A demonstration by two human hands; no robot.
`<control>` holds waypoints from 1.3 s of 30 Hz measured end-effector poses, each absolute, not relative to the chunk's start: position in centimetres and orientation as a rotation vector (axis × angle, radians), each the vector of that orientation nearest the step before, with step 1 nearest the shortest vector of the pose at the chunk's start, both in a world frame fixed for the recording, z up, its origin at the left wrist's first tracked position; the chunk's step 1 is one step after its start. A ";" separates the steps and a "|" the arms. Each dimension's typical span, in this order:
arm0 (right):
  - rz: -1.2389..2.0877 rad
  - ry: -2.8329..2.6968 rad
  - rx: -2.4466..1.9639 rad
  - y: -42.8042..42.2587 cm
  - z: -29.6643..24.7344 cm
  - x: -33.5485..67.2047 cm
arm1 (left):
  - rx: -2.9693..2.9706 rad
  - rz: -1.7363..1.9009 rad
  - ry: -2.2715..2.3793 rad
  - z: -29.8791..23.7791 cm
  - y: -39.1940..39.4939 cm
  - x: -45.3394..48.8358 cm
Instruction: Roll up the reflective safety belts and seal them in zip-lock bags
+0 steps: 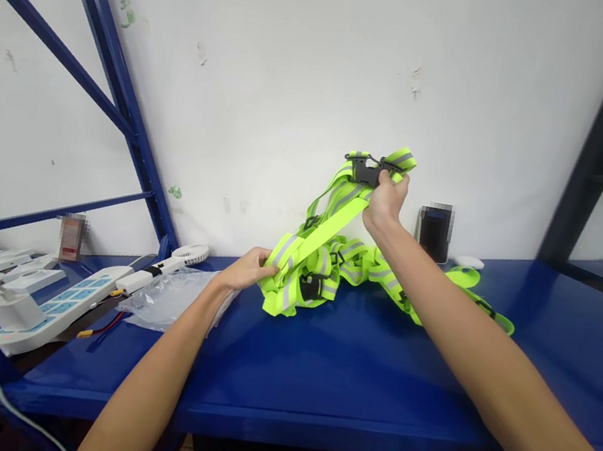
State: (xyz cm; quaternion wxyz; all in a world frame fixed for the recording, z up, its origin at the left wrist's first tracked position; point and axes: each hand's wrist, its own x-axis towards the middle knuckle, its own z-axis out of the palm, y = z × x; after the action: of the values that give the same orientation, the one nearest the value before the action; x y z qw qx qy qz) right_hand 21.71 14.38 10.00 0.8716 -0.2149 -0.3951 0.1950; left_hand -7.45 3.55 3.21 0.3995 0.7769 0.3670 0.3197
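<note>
A tangle of neon yellow-green reflective straps (289, 297) with grey stripes and black buckles lies partly on the blue shelf (343, 388). My right hand (387, 202) is raised above the pile, closed around a bunch of the straps just beside a black buckle (366, 171). Lower and to the left, my left hand (247, 269) pinches the edge of the strap bundle. One flat band stretches slantwise between the two hands. Loose strap runs to the right behind my right forearm, which hides part of it.
On the left are a clear plastic bag (163, 298), a white handheld fan (191, 253), a power strip (72, 302) and a red-black cable. A dark device (434, 233) leans against the wall behind my right arm. Blue rack posts (121, 85) frame the left side.
</note>
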 end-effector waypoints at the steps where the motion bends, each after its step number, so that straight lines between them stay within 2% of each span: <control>1: 0.418 -0.812 -0.457 14.1 10.0 21.6 | 1.968 0.837 0.918 3.0 3.6 -7.2; 7: 0.437 -0.774 -0.463 13.4 10.0 21.4 | 1.611 1.323 1.016 1.4 5.3 -6.2; 11: 0.438 -0.760 -0.459 13.5 10.2 21.6 | 1.509 1.451 1.041 1.4 5.6 -6.0; 14: 0.444 -0.751 -0.450 13.4 10.4 21.8 | 1.643 1.342 1.008 2.1 4.5 -6.0; 17: 0.461 -0.702 -0.426 13.3 10.8 21.9 | 2.032 1.128 1.061 2.6 3.6 -6.1; 21: 0.429 -0.723 -0.393 13.3 11.1 22.1 | 2.315 1.070 1.148 2.6 3.7 -6.6; 27: 0.610 -0.712 -0.442 12.7 11.3 21.8 | 1.721 1.076 1.075 2.7 4.0 -7.2; 30: 0.722 -0.724 -0.444 11.2 11.6 20.7 | 1.753 0.987 1.127 2.7 4.0 -7.2; 32: 0.808 -0.749 -0.418 9.9 11.7 19.5 | 1.943 1.131 1.293 2.7 4.2 -6.8; 34: 0.903 -0.787 -0.422 8.8 11.6 18.2 | 2.011 1.526 1.407 3.2 4.5 -5.9; 36: 0.955 -0.824 -0.456 8.1 11.2 16.8 | 1.966 1.807 1.334 4.0 4.9 -4.7; 39: 0.858 -0.905 -0.533 7.8 10.2 15.0 | 1.989 1.708 1.118 5.8 5.8 -2.4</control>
State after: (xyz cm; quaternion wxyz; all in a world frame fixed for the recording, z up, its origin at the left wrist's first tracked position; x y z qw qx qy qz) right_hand 14.98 7.76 10.22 0.7789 -0.2463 -0.4185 0.3969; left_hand -2.38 5.85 5.84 0.1453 0.6904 0.3882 0.5929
